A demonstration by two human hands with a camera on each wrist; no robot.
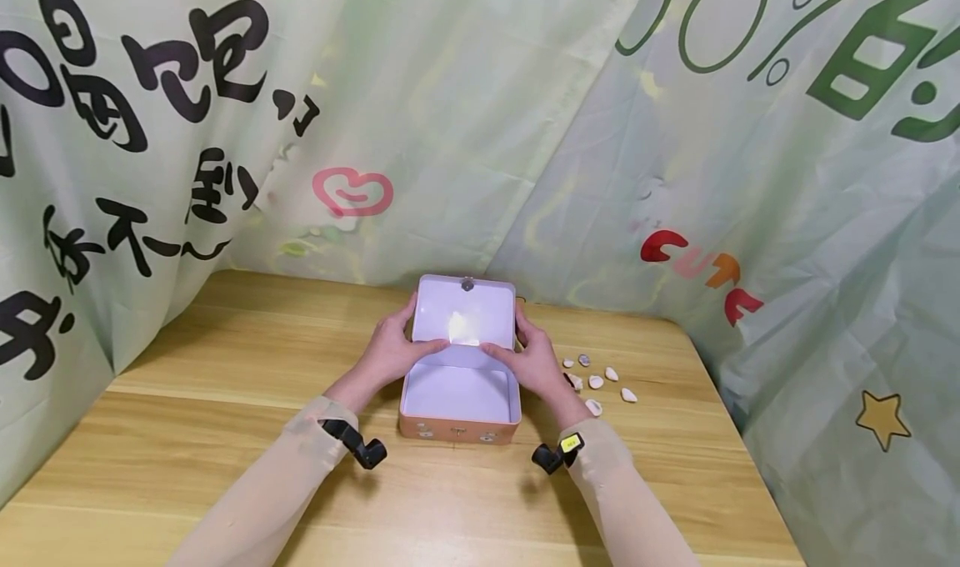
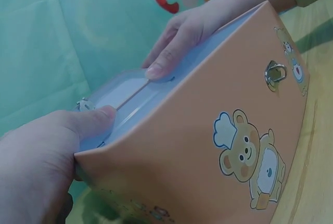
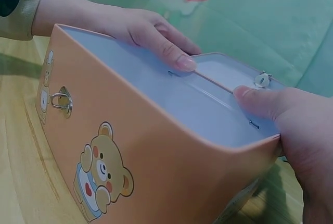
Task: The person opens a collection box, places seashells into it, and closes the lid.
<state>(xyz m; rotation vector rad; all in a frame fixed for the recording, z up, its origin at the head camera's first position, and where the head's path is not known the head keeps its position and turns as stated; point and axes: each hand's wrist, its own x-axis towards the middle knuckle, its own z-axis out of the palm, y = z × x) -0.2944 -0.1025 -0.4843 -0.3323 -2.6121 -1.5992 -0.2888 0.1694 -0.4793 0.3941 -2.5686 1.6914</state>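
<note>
An orange tin box (image 1: 459, 430) with a lilac inside stands on the table, its hinged lid (image 1: 435, 304) raised at the back. My left hand (image 1: 388, 348) grips the lid's left side near the hinge, thumb on the inner face and fingers behind. On the other side my right hand (image 1: 534, 358) holds it the same way. Both thumbs point inward along the hinge line in the wrist views. A cartoon bear (image 2: 244, 151) and a small metal loop (image 2: 274, 74) show on the box's outer wall. At the lid's free edge sits a metal clasp (image 1: 468, 284).
Several small shells (image 1: 596, 382) lie on the wooden table (image 1: 262, 342), right of the box and close to my right wrist. A printed curtain (image 1: 450, 133) hangs behind the table and along both sides. Each wrist wears a black camera mount (image 1: 367, 453).
</note>
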